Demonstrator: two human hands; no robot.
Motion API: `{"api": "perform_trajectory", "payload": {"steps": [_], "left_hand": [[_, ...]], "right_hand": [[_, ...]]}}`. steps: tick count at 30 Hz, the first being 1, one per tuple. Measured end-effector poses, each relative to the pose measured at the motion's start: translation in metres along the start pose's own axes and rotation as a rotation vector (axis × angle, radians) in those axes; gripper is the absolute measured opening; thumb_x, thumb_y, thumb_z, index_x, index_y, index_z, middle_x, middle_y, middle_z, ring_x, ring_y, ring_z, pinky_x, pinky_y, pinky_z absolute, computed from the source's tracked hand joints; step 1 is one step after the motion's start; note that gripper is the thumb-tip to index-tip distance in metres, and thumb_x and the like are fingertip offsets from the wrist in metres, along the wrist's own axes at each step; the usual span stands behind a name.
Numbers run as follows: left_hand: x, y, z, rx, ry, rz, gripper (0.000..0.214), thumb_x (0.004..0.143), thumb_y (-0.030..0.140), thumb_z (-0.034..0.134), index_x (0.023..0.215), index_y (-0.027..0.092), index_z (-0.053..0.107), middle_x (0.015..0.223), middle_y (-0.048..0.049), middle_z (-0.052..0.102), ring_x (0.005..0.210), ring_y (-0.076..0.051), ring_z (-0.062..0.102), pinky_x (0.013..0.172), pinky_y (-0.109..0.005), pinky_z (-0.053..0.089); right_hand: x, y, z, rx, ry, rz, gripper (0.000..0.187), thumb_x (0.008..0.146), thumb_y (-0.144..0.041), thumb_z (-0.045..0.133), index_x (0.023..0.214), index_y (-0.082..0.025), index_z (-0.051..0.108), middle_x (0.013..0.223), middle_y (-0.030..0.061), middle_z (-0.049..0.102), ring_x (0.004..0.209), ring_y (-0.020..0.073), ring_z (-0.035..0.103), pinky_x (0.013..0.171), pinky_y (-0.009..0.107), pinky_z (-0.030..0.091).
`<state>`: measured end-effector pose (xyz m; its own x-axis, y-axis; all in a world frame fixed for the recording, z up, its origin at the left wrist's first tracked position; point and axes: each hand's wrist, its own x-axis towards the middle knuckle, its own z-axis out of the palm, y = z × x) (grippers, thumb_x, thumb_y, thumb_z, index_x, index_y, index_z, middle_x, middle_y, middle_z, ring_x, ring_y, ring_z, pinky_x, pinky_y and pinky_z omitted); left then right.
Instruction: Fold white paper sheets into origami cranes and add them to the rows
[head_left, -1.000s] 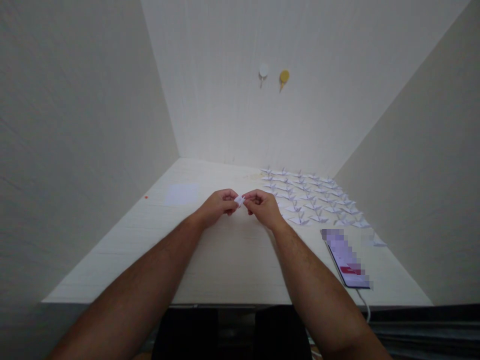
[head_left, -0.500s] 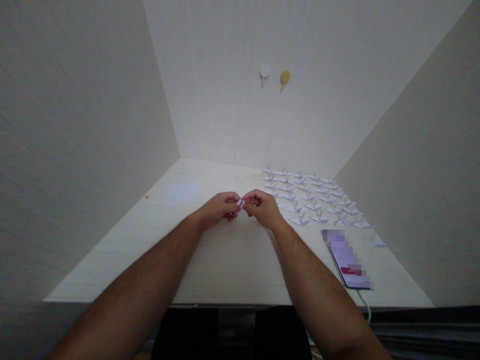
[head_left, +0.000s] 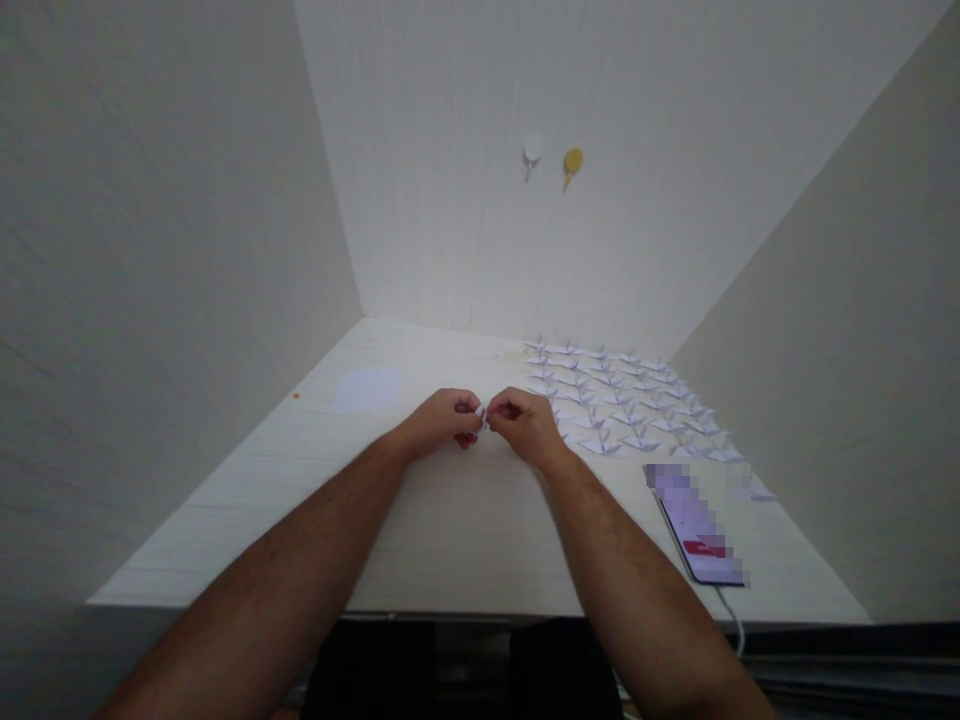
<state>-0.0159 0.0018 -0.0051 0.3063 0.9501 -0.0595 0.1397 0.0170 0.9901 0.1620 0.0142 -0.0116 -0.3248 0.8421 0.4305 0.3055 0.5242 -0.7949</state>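
My left hand (head_left: 441,421) and my right hand (head_left: 525,424) meet over the middle of the pale table (head_left: 450,520). Both pinch a small folded piece of white paper (head_left: 481,416) between their fingertips; most of it is hidden by the fingers. The hands hover just above the tabletop. To the right of my right hand lie rows of several white folded paper cranes (head_left: 622,400).
A phone (head_left: 697,525) with a lit screen lies near the right front edge, a cable running off the table. A flat sheet of pale paper (head_left: 366,390) lies at the back left. Two round hooks, white (head_left: 532,150) and yellow (head_left: 573,160), hang on the back wall.
My two hands have drawn closer together, so less of the small paper shows between the fingers. The view has shifted slightly.
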Motion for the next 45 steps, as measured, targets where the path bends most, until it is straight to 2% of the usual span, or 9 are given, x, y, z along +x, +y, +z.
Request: {"api": "perform_trajectory", "payload": {"steps": [5,10,19,24,34,45], "left_hand": [[0.0023,-0.0024,0.0028,0.044,0.073,0.067,0.010,0.068,0.017,0.065,0.075,0.015,0.058,0.059,0.0003,0.064,0.051,-0.011,0.060,0.052,-0.025,0.053],[0.0039,-0.0059,0.0057,0.058,0.133,0.208,0.013,0.070,0.019,0.065,0.078,0.017,0.056,0.063,0.0034,0.061,0.056,-0.009,0.059,0.056,-0.024,0.054],[-0.0002,0.0008,0.0090,0.157,0.226,0.305,0.018,0.075,0.031,0.068,0.080,0.017,0.058,0.067,0.0013,0.060,0.060,-0.011,0.060,0.057,-0.023,0.050],[0.0008,-0.0004,0.0076,0.249,0.276,0.365,0.017,0.076,0.032,0.067,0.080,0.017,0.060,0.072,-0.0012,0.064,0.066,-0.013,0.060,0.059,-0.022,0.047],[0.0004,-0.0013,0.0098,0.249,0.337,0.407,0.012,0.076,0.028,0.064,0.079,0.017,0.062,0.076,-0.0014,0.063,0.068,-0.012,0.058,0.060,-0.021,0.049],[-0.0006,-0.0010,0.0094,0.321,0.369,0.481,0.007,0.077,0.022,0.061,0.080,0.017,0.064,0.084,-0.0043,0.065,0.077,-0.014,0.062,0.066,-0.024,0.053]], "right_hand": [[0.0011,-0.0027,-0.0015,-0.103,0.097,-0.078,0.005,0.074,-0.019,0.065,0.071,-0.020,0.069,0.067,0.0001,0.067,0.059,0.0113,0.056,0.058,0.023,0.044],[0.0009,-0.0046,0.0001,-0.054,0.115,-0.002,0.007,0.075,-0.025,0.067,0.074,-0.020,0.071,0.073,0.0027,0.072,0.062,0.0135,0.063,0.059,0.025,0.049],[0.0012,-0.0045,0.0020,0.035,0.153,0.088,0.011,0.074,-0.030,0.070,0.076,-0.019,0.069,0.073,0.0030,0.071,0.062,0.0136,0.063,0.059,0.025,0.051],[0.0014,-0.0048,0.0024,0.148,0.139,0.175,0.021,0.071,-0.037,0.072,0.079,-0.018,0.068,0.071,0.0043,0.071,0.061,0.0142,0.063,0.058,0.026,0.051],[0.0021,-0.0086,0.0025,0.287,0.114,0.251,0.021,0.069,-0.035,0.072,0.073,-0.017,0.064,0.057,0.0021,0.066,0.051,0.0131,0.061,0.048,0.023,0.048],[0.0027,-0.0092,0.0026,0.331,0.074,0.295,0.024,0.066,-0.038,0.073,0.072,-0.017,0.065,0.056,0.0028,0.066,0.049,0.0139,0.062,0.047,0.024,0.049]]}}
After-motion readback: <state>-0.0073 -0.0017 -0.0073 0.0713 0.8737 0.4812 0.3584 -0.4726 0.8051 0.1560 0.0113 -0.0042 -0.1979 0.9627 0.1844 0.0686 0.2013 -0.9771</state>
